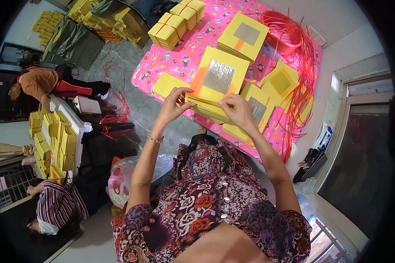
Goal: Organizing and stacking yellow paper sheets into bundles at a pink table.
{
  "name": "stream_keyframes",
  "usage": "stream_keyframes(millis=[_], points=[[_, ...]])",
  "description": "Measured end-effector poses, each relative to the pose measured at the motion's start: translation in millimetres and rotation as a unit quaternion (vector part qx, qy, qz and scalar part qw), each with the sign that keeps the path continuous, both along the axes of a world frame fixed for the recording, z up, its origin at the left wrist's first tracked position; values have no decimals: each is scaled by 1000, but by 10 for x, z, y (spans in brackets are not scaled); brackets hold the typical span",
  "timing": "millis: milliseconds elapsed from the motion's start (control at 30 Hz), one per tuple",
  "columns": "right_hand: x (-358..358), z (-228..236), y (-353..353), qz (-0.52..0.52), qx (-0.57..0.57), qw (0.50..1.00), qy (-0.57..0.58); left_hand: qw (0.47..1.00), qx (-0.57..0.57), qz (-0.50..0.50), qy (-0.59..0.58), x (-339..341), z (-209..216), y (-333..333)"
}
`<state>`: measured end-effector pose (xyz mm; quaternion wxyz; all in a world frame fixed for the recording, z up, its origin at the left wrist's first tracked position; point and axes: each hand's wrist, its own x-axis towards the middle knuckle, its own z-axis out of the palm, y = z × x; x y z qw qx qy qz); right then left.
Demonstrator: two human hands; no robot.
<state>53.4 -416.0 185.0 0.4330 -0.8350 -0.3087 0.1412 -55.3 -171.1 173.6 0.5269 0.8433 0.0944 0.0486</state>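
A thick stack of yellow joss paper [200, 90], with a silver foil square and an orange band on its top sheet, lies near the front edge of the pink table. My left hand [175, 105] has thumb and fingers closed around the stack's near left corner. At the near right corner, my right hand [238, 110] pinches the edge of the upper sheets. Below the pinched edge, the lower layers show slightly fanned. Another foil-topped stack [232, 44] stands just behind, and a low yellow pile [169, 84] sits to the left.
Tied yellow bundles [166, 30] stand at the table's far left. Loose red plastic strips [289, 39] spill down the right side over more foil papers [261, 98]. On the left, two people are beside a table of yellow stacks [62, 140]. A plastic bag [120, 179] is by my left arm.
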Motion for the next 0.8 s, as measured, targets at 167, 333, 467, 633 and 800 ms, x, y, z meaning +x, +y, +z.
stream_keyframes(millis=[167, 333, 467, 633, 800], points=[[9, -83, -6, 6, 25, 999, -23, 1000, -8, 3, 0, -12, -5, -24], [33, -85, -2, 11, 27, 999, -30, 999, 23, 32, -10, 13, -4, -80], [72, -124, -5, 36, 42, 998, -20, 997, 48, 56, -36, 57, -133, -59], [71, -113, -70, 98, 22, 990, -97, 998, 32, 47, -12, 83, -158, -30], [70, -132, -33, 105, -3, 988, -114, 999, 21, 47, 3, 85, -165, -16]])
